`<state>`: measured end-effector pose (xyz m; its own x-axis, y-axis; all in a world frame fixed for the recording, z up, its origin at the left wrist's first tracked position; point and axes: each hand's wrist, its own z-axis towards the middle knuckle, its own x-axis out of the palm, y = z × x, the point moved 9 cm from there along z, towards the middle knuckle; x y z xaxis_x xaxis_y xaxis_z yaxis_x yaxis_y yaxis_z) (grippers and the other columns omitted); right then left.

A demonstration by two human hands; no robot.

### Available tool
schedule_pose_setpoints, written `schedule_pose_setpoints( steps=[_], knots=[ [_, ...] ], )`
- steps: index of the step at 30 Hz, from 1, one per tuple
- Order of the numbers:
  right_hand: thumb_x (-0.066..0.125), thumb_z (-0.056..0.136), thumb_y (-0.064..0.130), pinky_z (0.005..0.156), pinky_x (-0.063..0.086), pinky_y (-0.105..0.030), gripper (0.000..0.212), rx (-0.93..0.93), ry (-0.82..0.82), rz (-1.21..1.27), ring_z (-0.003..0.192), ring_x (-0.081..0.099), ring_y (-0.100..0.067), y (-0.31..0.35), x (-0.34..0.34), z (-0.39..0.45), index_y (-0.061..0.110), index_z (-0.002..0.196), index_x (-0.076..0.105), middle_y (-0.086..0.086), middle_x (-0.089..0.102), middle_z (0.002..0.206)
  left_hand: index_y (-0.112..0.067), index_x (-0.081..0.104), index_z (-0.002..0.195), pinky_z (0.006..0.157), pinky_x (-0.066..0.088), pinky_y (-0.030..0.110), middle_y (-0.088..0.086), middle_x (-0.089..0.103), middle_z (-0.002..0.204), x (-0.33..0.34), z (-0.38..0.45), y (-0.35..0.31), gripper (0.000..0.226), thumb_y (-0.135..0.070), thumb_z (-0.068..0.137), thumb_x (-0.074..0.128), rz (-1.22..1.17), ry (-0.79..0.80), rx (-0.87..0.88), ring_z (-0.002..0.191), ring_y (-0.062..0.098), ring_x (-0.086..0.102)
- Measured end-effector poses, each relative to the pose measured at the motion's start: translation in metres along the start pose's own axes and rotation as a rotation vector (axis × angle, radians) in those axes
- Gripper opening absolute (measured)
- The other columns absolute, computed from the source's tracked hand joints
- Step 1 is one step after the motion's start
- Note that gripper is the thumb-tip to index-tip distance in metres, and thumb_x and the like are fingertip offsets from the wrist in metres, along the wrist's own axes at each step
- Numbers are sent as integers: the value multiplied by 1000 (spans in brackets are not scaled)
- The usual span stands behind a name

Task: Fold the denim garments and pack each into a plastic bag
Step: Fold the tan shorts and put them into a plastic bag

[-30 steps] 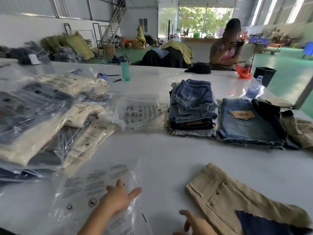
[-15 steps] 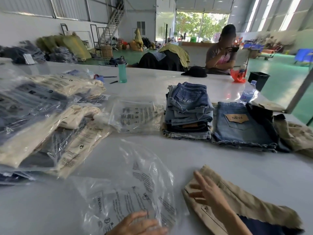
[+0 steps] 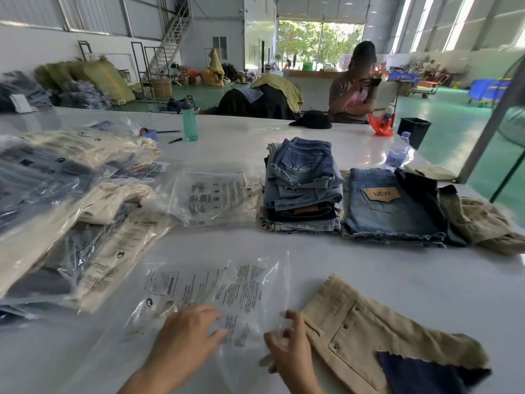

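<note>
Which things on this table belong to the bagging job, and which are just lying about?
Job: clear plastic bag under both hands; tan folded shorts; stack of denim shorts; packed bags; spare bags.
Lying about: teal bottle; water bottle; black cap; black bin.

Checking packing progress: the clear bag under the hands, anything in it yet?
Empty. The clear bag lies flat, the white table showing through it; the folded tan shorts lie outside, to its right.
</note>
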<state>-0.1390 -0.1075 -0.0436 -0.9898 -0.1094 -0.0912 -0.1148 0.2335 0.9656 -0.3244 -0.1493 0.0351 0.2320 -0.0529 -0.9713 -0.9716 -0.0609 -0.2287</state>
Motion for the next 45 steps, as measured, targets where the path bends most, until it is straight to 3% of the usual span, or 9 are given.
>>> schedule_pose_setpoints(
  steps=[11,14,17,21,26,31,37,41,45],
  knots=[
    [66,85,28,58,50,-16,11,-66,507,-573,61,63,0,-5,-2,-8,18,87,69,6,67,74,-18,56,76,65,45,24,-6,55,74,85,37,-45,40,-58,80,59,-237,151,-149,71,12,54],
    [60,89,21,65,48,-24,15,-276,62,-765,64,60,-2,38,-84,31,26,76,66,12,62,67,-19,57,106,82,45,26,0,56,111,98,37,-49,45,-58,83,56,-44,147,-117,102,16,57],
    [58,91,37,90,47,-35,37,-111,-235,-1148,110,54,-21,46,-180,68,20,124,57,-3,58,120,-17,56,111,87,42,26,2,57,120,100,37,-56,26,-29,96,40,-2,86,-95,109,17,56],
    [71,67,63,92,46,-34,76,248,-35,-1263,112,51,-19,1,-235,87,21,125,47,1,55,123,-21,41,108,71,43,25,-1,61,101,90,33,-57,15,-18,94,39,-102,17,-140,88,17,59],
    [70,65,34,67,46,-23,39,71,84,-1246,88,61,-15,19,-210,82,23,102,62,4,65,96,-26,46,111,68,46,29,-2,52,107,90,40,-95,18,-25,98,32,-102,-38,-63,87,18,61],
    [43,92,32,86,40,-34,45,-402,17,-1564,113,43,-23,30,-149,33,31,137,36,-1,40,133,-16,58,111,75,44,28,3,56,116,105,66,-111,53,-61,90,39,-8,85,-123,99,20,61],
    [50,64,83,113,11,-53,118,-49,169,-1474,146,-13,-29,-42,-136,9,28,151,-9,-4,-18,158,-13,60,106,77,45,29,4,63,112,106,67,-106,55,-61,93,36,-16,162,-81,101,23,61],
    [50,86,52,106,28,-46,87,-221,97,-1584,137,26,-30,-25,-147,18,24,152,1,-9,22,153,-26,56,101,71,34,22,-7,59,97,76,55,-104,12,-32,96,48,1,-18,-23,87,9,55],
    [44,96,34,85,39,-33,48,-328,4,-1396,111,56,-27,18,-162,30,22,140,29,-2,59,121,-21,33,113,64,30,17,-4,53,112,65,40,-103,31,-5,88,44,-80,-103,-37,87,11,55]
  ],
)
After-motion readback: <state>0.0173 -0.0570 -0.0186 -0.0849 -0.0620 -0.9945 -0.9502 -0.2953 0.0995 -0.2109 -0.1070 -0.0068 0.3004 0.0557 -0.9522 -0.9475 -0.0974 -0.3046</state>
